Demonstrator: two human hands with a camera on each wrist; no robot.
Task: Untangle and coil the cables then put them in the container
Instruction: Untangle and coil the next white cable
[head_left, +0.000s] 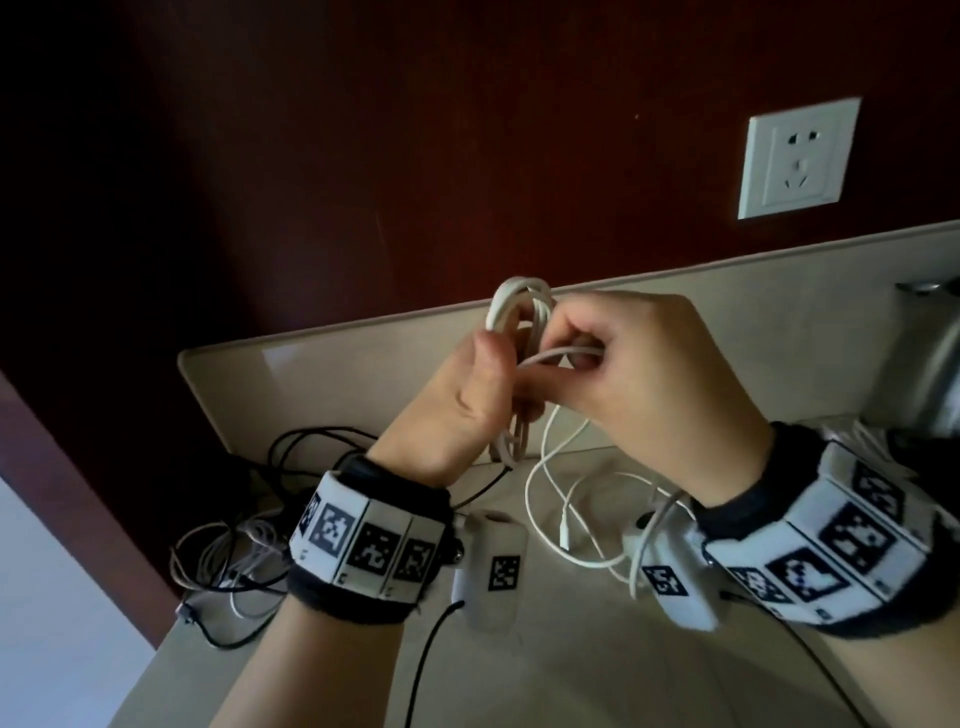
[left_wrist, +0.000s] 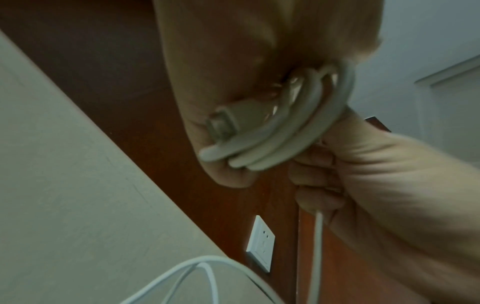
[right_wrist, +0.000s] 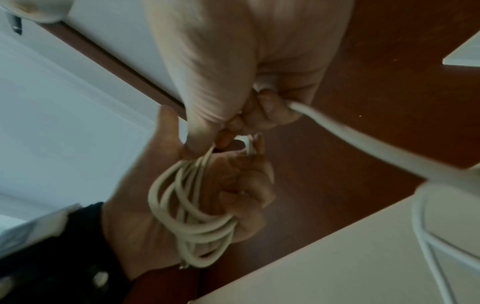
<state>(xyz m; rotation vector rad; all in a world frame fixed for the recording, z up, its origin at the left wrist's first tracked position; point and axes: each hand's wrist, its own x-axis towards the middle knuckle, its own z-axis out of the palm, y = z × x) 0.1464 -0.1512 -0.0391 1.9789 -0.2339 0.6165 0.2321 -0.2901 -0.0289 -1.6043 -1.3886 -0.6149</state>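
White cable (head_left: 521, 306), smooth round loops, both hands gripping

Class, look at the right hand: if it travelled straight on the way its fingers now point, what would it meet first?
Most likely the white cable coil held in the left hand; the right hand is already right beside it, pinching the loose strand.

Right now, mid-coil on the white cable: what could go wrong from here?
1. The left hand grips several loose loops of the white cable; they could slip or spring apart as the right hand pulls the next turn.
2. The free tail trails onto the counter in slack curves and may snag or knot.
3. The black-and-white cable tangle beside the left wrist could get dragged.
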